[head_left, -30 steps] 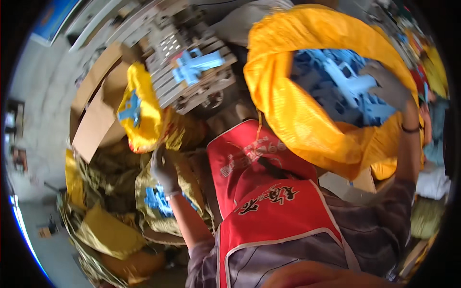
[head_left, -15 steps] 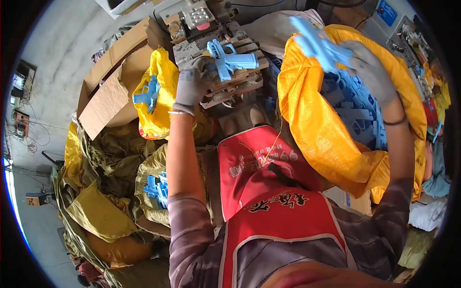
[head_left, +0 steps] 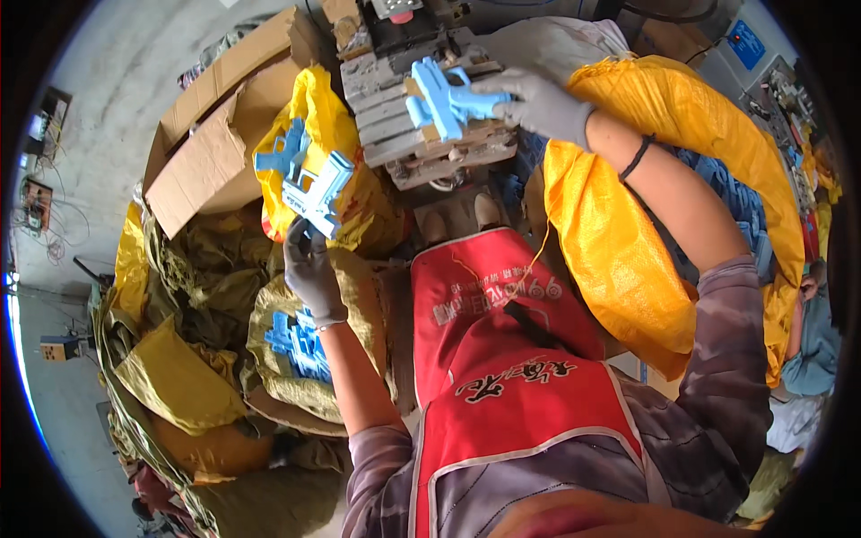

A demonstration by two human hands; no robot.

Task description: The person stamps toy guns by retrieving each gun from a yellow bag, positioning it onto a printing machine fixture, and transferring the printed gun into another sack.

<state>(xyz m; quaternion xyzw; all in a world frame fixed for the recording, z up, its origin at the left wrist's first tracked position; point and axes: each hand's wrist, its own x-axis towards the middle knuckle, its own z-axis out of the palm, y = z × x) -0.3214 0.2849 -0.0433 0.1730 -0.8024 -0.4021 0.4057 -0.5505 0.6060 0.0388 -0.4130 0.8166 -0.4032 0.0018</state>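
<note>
My left hand (head_left: 314, 273), in a grey glove, pinches a light-blue toy gun (head_left: 318, 193) at its lower end. It holds the gun in front of the yellow plastic bag and above the olive woven sack (head_left: 269, 309). My right hand (head_left: 543, 108), gloved too, reaches across to the machine bed (head_left: 386, 117) with its fingers closed round the grip of a second blue toy gun (head_left: 439, 99). That gun is over the slatted metal bed, its barrel pointing away from me; whether it touches the bed I cannot tell.
A large orange-yellow woven sack (head_left: 610, 242) on the right holds many blue toy guns (head_left: 717, 188). At left stand a yellow plastic bag (head_left: 309, 99) with a blue gun in it and a cardboard box (head_left: 197, 179). More blue pieces (head_left: 300, 345) fill the olive sack.
My left hand has carried a toy gun from the machine bed leftward and toward me. My right hand has brought another gun from above the orange-yellow sack over to the bed.
</note>
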